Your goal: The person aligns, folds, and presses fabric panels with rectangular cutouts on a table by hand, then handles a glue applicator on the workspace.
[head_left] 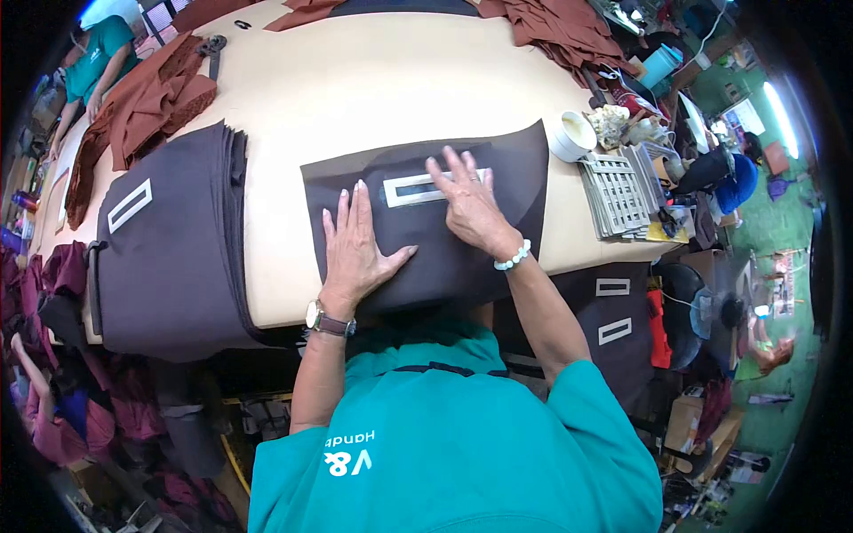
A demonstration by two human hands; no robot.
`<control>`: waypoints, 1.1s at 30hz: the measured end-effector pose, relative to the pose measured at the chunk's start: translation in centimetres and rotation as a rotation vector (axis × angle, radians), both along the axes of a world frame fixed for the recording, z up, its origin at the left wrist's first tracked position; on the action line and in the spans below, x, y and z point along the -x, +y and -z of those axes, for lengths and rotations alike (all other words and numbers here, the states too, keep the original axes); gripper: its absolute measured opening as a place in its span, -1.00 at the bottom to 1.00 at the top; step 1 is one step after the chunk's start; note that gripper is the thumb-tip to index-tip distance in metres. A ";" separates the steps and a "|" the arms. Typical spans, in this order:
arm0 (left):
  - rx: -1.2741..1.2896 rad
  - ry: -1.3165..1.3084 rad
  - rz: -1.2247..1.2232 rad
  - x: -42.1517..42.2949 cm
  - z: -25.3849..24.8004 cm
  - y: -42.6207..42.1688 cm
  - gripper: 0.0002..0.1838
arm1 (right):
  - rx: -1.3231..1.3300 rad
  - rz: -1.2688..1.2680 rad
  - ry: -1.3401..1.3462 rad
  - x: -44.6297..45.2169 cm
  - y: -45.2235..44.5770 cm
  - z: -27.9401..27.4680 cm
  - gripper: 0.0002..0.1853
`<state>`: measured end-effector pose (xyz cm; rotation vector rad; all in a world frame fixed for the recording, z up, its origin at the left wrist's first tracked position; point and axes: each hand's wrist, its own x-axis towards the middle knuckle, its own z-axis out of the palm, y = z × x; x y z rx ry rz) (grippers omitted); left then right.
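A dark brown-grey fabric panel [426, 258] lies on the table in front of me. Near its upper middle sits a white rectangular frame [404, 193] with a long slot. My left hand [357, 244], a watch at the wrist, rests flat on the panel left of the frame, fingers apart. My right hand [473, 202], with a pale bead bracelet, has its spread fingers over the frame's right end and covers part of it. Neither hand grips anything. To the left lies a thick stack of similar panels [173, 258], with another white frame [131, 205] on top.
Right of the panel stand a white tub [573, 135] and a pile of slotted white pieces [613, 197]. Panels with white frames [613, 330] hang below the table's right edge. Rust-brown cloth [147, 111] lies back left, near another person [102, 58].
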<state>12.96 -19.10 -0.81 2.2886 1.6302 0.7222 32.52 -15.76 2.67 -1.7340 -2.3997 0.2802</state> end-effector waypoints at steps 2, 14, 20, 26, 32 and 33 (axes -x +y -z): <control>0.022 0.004 -0.010 -0.1 -0.4 0.0 0.17 | -0.139 0.110 -0.204 -1.0 -0.6 0.6 -0.42; 0.025 0.042 -0.012 -0.2 0.3 0.1 0.19 | -0.242 0.039 -0.588 1.9 -1.5 1.7 -0.49; 0.015 0.057 -0.007 -0.3 0.0 0.0 0.17 | -0.144 0.077 -0.140 2.3 -1.0 1.0 -0.57; 0.015 0.063 0.004 0.0 0.0 -0.1 0.16 | -0.429 0.211 0.145 -2.0 -4.9 0.7 -0.41; -0.005 0.089 0.006 -0.4 -0.1 -0.2 0.09 | -0.589 0.500 0.063 -7.0 -8.3 1.0 -0.27; -0.016 0.090 0.004 -0.4 -0.2 -0.2 0.07 | -0.630 0.554 0.072 -7.7 -8.4 1.1 -0.24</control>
